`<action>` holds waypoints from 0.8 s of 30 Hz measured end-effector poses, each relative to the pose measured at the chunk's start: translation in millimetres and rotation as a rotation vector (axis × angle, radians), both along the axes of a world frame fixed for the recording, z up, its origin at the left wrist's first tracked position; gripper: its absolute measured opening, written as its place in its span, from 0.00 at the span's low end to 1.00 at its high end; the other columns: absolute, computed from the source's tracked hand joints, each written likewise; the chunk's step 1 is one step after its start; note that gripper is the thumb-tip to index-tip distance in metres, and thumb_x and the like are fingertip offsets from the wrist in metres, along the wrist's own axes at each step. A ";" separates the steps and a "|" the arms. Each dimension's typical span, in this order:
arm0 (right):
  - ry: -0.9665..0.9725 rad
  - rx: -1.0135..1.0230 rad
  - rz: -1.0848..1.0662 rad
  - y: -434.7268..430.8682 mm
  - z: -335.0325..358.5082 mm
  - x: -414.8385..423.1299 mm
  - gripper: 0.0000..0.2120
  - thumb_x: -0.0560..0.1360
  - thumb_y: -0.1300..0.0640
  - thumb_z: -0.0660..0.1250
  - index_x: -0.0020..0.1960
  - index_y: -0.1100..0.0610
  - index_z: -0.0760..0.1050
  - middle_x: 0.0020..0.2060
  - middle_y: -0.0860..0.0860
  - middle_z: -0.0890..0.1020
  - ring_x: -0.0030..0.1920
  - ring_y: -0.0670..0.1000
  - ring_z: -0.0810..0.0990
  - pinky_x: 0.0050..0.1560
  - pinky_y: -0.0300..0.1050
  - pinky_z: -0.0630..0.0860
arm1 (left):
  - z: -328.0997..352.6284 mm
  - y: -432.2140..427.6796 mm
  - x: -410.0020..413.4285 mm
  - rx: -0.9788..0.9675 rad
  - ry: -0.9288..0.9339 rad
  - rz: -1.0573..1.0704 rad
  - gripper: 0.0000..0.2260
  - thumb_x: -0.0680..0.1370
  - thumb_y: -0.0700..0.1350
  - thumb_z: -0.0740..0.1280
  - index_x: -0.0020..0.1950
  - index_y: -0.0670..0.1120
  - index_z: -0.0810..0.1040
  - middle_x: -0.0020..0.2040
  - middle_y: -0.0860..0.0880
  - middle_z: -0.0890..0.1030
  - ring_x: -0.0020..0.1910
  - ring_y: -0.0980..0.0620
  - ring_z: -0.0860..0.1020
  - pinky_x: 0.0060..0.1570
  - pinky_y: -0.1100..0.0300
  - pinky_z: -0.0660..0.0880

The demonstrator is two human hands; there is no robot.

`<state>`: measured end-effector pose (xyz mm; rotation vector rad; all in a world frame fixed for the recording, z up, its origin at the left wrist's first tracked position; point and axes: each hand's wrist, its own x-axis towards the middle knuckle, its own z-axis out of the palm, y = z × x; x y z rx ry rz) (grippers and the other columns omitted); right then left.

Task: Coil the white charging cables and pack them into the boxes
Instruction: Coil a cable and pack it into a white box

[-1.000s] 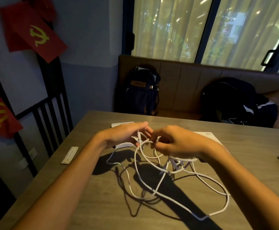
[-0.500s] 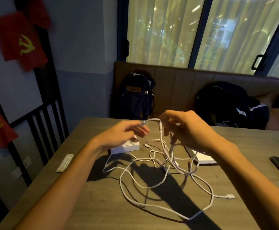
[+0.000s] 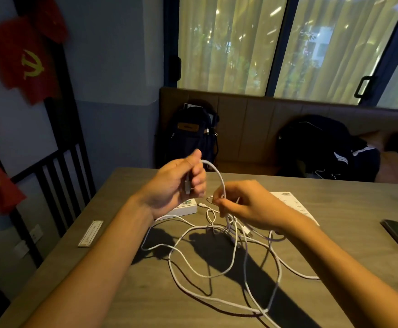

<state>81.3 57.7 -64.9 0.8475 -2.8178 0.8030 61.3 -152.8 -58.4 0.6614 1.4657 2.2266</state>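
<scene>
Barely started here, I'd say. My left grip (image 3: 176, 183) is curled round one plug end. My right grip (image 3: 245, 204) pinches that strand at its 3 o'clock. The rest of the white cables (image 3: 216, 263) sprawl in a loose tangle on the tabletop (image 3: 122, 292), 6 o'clock of both grips. The white box (image 3: 183, 208) sits at the tangle's 11 o'clock. Nothing coiled, nothing packed.
</scene>
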 end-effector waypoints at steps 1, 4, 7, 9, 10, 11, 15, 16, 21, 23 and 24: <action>0.007 0.056 -0.010 -0.7 -6.4 -0.2 0.09 0.81 0.50 0.65 0.54 0.53 0.80 0.42 0.46 0.86 0.42 0.43 0.83 0.42 0.37 0.79 | 2.1 2.5 1.2 0.137 -0.066 -0.010 0.16 0.82 0.52 0.61 0.38 0.46 0.75 0.33 0.49 0.74 0.32 0.53 0.76 0.37 0.59 0.78; 0.030 0.310 -0.043 -8.0 -29.9 3.0 0.11 0.81 0.47 0.65 0.55 0.52 0.80 0.48 0.47 0.82 0.48 0.43 0.76 0.45 0.36 0.72 | 4.7 10.6 3.6 0.428 -0.142 -0.004 0.14 0.80 0.49 0.62 0.45 0.44 0.84 0.42 0.46 0.85 0.44 0.50 0.85 0.49 0.55 0.83; -0.010 0.295 -0.047 -15.2 -44.5 9.9 0.10 0.81 0.48 0.64 0.54 0.52 0.80 0.47 0.46 0.82 0.48 0.43 0.77 0.50 0.38 0.75 | 0.3 20.9 1.7 0.447 -0.014 0.063 0.11 0.82 0.46 0.61 0.54 0.42 0.79 0.58 0.40 0.85 0.62 0.45 0.82 0.67 0.49 0.76; -0.101 0.198 -0.024 -19.6 -42.4 17.8 0.08 0.81 0.49 0.63 0.54 0.51 0.79 0.45 0.44 0.83 0.46 0.42 0.82 0.52 0.41 0.81 | -6.3 24.4 -1.1 0.216 0.154 0.247 0.11 0.84 0.46 0.59 0.56 0.42 0.79 0.63 0.44 0.84 0.67 0.48 0.79 0.71 0.51 0.71; -0.122 0.173 -0.018 -21.8 -38.4 22.1 0.08 0.81 0.50 0.63 0.55 0.51 0.78 0.44 0.43 0.83 0.45 0.42 0.83 0.52 0.42 0.82 | -10.4 24.8 -2.4 0.032 0.272 0.359 0.11 0.85 0.46 0.59 0.56 0.43 0.80 0.63 0.48 0.84 0.67 0.53 0.78 0.71 0.55 0.71; -0.116 0.155 -0.017 -22.5 -33.9 26.0 0.08 0.81 0.50 0.63 0.56 0.51 0.77 0.43 0.43 0.82 0.45 0.41 0.83 0.52 0.42 0.82 | -14.8 25.0 -3.6 -0.162 0.400 0.445 0.11 0.85 0.46 0.60 0.56 0.45 0.81 0.63 0.52 0.83 0.67 0.57 0.78 0.69 0.59 0.71; 0.145 0.186 -0.097 -10.7 -12.4 26.3 0.08 0.80 0.54 0.66 0.58 0.48 0.75 0.45 0.44 0.83 0.44 0.44 0.83 0.48 0.45 0.82 | -25.2 21.8 -5.3 -0.770 0.777 0.476 0.10 0.85 0.47 0.60 0.50 0.49 0.80 0.49 0.50 0.84 0.48 0.57 0.81 0.49 0.52 0.80; 0.233 0.193 -0.144 -4.7 -8.1 23.0 0.09 0.80 0.55 0.66 0.59 0.47 0.75 0.44 0.44 0.83 0.44 0.46 0.83 0.47 0.49 0.82 | -23.6 18.9 -5.2 -0.803 0.783 0.472 0.10 0.85 0.46 0.60 0.49 0.49 0.79 0.43 0.49 0.83 0.42 0.56 0.80 0.44 0.49 0.79; 0.436 -0.027 -0.235 17.0 14.1 11.2 0.15 0.77 0.39 0.60 0.51 0.47 0.78 0.31 0.38 0.75 0.33 0.42 0.77 0.34 0.44 0.78 | -2.0 5.5 0.3 -0.765 0.609 0.239 0.17 0.86 0.45 0.57 0.44 0.48 0.82 0.31 0.50 0.72 0.31 0.55 0.68 0.35 0.58 0.68; 0.389 -0.212 -0.230 13.6 14.1 7.9 0.11 0.78 0.44 0.65 0.48 0.50 0.79 0.30 0.43 0.77 0.29 0.44 0.78 0.31 0.39 0.76 | 3.5 6.0 4.2 -0.635 0.446 0.055 0.17 0.87 0.45 0.56 0.46 0.43 0.81 0.29 0.53 0.68 0.29 0.57 0.66 0.34 0.63 0.68; 0.297 -0.371 -0.226 8.1 12.0 7.5 0.09 0.78 0.47 0.67 0.48 0.53 0.79 0.30 0.46 0.79 0.27 0.46 0.78 0.30 0.39 0.76 | 5.1 5.3 5.1 -0.565 0.364 -0.008 0.17 0.87 0.45 0.56 0.46 0.41 0.80 0.28 0.52 0.66 0.28 0.56 0.65 0.34 0.63 0.68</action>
